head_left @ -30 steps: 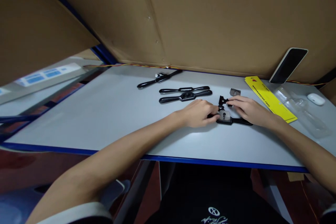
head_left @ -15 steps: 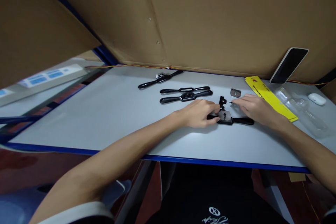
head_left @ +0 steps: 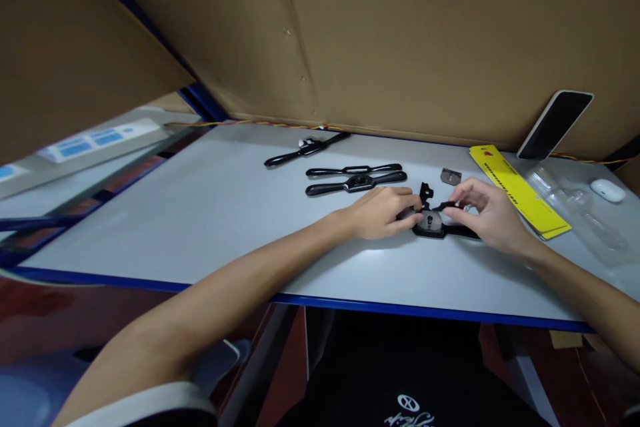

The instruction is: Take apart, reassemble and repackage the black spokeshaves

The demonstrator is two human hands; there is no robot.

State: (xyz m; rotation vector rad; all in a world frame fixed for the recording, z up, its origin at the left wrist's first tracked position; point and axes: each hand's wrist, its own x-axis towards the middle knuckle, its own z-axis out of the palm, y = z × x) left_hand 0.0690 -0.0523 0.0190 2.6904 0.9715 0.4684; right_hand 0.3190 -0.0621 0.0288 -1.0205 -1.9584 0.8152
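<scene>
On the table (head_left: 200, 233), right of middle, the left hand (head_left: 383, 213) grasps a black tool (head_left: 437, 234), covering its left end; the right hand (head_left: 493, 213) pinches a small black part (head_left: 443, 205). 3 similar tools (head_left: 357, 182) lie far left, 1 blade (head_left: 451, 176) beyond, a yellow card (head_left: 525, 195) right.

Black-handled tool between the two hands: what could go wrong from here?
The grey plate on the black-handled tool could shift if the left hand loosens. The small black piece might slip from the right hand's pinch. That hand could also nudge the loose plate beyond it.
</scene>
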